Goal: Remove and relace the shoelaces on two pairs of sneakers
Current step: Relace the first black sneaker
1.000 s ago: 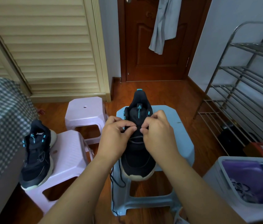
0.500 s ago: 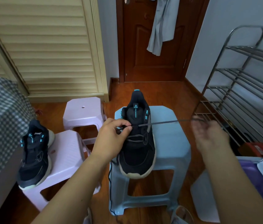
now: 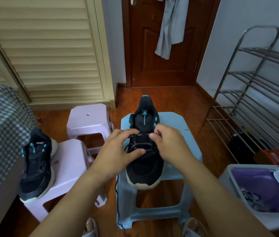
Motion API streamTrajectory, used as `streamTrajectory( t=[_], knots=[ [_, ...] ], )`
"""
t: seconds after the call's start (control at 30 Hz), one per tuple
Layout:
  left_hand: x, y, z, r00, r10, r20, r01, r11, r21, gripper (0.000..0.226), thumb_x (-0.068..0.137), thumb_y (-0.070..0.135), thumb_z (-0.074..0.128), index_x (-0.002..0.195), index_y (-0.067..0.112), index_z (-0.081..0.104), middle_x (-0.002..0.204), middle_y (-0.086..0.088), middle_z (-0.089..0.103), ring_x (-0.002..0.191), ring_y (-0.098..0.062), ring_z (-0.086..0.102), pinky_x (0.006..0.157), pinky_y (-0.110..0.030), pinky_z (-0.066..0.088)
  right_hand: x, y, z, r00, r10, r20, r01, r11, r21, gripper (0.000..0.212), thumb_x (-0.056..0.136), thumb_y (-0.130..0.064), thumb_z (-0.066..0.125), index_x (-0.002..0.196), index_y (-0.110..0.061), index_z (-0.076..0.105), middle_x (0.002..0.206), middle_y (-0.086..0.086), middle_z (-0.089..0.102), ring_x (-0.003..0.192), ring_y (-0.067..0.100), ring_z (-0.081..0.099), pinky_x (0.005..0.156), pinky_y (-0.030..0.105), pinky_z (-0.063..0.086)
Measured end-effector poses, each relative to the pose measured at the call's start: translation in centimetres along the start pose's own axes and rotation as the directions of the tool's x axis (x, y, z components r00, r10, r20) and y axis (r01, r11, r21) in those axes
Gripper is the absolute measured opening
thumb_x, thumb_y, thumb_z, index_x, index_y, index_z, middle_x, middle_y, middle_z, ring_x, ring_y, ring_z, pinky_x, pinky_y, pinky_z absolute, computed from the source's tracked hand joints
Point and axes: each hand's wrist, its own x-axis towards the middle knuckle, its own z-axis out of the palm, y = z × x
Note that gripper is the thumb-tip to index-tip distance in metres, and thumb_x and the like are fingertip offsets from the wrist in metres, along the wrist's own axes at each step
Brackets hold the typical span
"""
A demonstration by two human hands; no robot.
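Observation:
A black sneaker [image 3: 144, 166] with teal eyelets and a pale sole stands on a light blue stool [image 3: 178, 122], toe toward me. Its dark shoelace [image 3: 141, 145] crosses the lower eyelets, and one end hangs down the stool's left front leg. My left hand [image 3: 118, 153] rests on the sneaker's left side, fingers spread, thumb pressing the lace. My right hand [image 3: 171, 144] pinches the lace at the right eyelets. A second black sneaker [image 3: 36, 166] sits on a lilac stool [image 3: 70, 161] to the left.
Another lilac stool [image 3: 88, 120] stands behind. A metal shoe rack [image 3: 258, 93] lines the right wall, with a grey bin [image 3: 248, 170] holding a purple bag at lower right. A checked bed cover [image 3: 0, 130] is at left. A brown door is ahead.
My right hand, which had pulled the lace out far to the right, has come back to the sneaker's right eyelets. My left hand's fingers have spread over the laces.

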Motion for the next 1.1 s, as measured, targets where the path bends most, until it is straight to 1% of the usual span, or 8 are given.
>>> streamTrajectory(
  t=[0.07,0.2,0.27,0.4,0.6,0.83,1.0,1.1],
  knots=[
    [0.0,-0.1,0.0,1.0,-0.023,0.009,0.023,1.0,-0.013,0.058,0.079,0.049,0.08,0.13,0.052,0.052,0.118,0.02,0.05,0.116,-0.001,0.048,0.097,-0.018,0.041,0.2,1.8,-1.8,0.974,0.169,-0.152,-0.169,0.985,0.014,0.02,0.103,-0.029,0.049,0.087,-0.018,0.051,0.08,-0.001,0.055,0.074,0.019,0.054,0.061,0.033,0.04],
    [-0.1,-0.2,0.0,0.999,-0.026,0.019,0.026,1.0,-0.016,0.06,0.079,0.048,0.081,0.131,0.052,0.051,0.119,0.019,0.05,0.116,0.0,0.047,0.097,-0.018,0.041,-0.3,8.1,-6.0,0.677,0.607,-0.416,-0.538,0.794,0.283,0.02,0.102,-0.025,0.053,0.11,-0.008,0.058,0.106,0.015,0.063,0.103,0.036,0.061,0.08,0.037,0.044],
    [0.0,0.1,0.0,0.999,-0.027,0.023,0.028,0.998,-0.05,0.059,0.079,0.046,0.081,0.129,0.053,0.051,0.119,0.02,0.049,0.115,0.002,0.048,0.092,-0.011,0.039,-0.5,8.6,-5.8,0.735,0.599,-0.318,-0.568,0.8,0.194,0.025,0.099,-0.026,0.059,0.119,-0.01,0.058,0.119,0.016,0.064,0.111,0.036,0.06,0.088,0.041,0.046],
    [-0.3,0.7,0.4,0.999,-0.036,0.01,0.037,0.993,-0.112,0.056,0.081,0.037,0.082,0.122,0.056,0.049,0.118,0.023,0.046,0.113,0.009,0.046,0.083,-0.003,0.04,-0.8,4.1,-3.1,0.971,0.238,-0.022,-0.23,0.955,0.185,0.044,0.098,-0.037,0.062,0.139,-0.023,0.054,0.132,-0.003,0.06,0.118,0.017,0.057,0.095,0.034,0.046],
    [-0.5,1.0,0.6,0.999,-0.046,-0.002,0.046,0.99,-0.135,0.057,0.081,0.034,0.083,0.124,0.051,0.051,0.119,0.018,0.048,0.111,0.005,0.051,0.078,-0.001,0.043,-0.9,1.2,0.0,0.995,-0.054,-0.088,0.056,0.998,0.025,0.02,0.095,-0.031,0.066,0.079,-0.02,0.062,0.069,-0.008,0.057,0.07,0.014,0.056,0.06,0.03,0.039],
    [-0.5,0.8,0.3,0.997,-0.069,0.025,0.071,0.992,-0.107,0.056,0.081,0.038,0.082,0.124,0.054,0.05,0.123,0.016,0.048,0.117,-0.004,0.049,0.084,-0.005,0.039,-0.6,5.8,-4.7,0.913,0.349,-0.212,-0.348,0.937,0.044,0.023,0.098,-0.029,0.062,0.078,-0.018,0.061,0.079,-0.002,0.06,0.079,0.019,0.059,0.057,0.027,0.034],
    [-0.5,0.8,0.6,0.999,-0.014,-0.037,0.011,0.995,-0.095,0.068,0.08,0.031,0.085,0.135,0.05,0.049,0.125,0.014,0.04,0.119,-0.002,0.045,0.088,0.004,0.036,-0.8,4.7,-4.8,0.928,0.369,0.039,-0.371,0.92,0.126,0.049,0.099,-0.049,0.056,0.131,-0.013,0.061,0.128,0.007,0.063,0.118,0.026,0.058,0.091,0.036,0.046],
    [-0.7,1.0,1.1,0.991,0.107,-0.084,-0.1,0.992,0.083,0.06,0.084,0.028,0.082,0.136,0.042,0.055,0.131,0.011,0.034,0.128,-0.005,0.035,0.105,-0.005,0.027,-0.6,4.1,-5.4,0.946,0.316,0.07,-0.322,0.94,0.112,0.049,0.106,-0.041,0.041,0.135,-0.006,0.059,0.129,0.013,0.063,0.113,0.029,0.06,0.095,0.041,0.05]
  ],
)
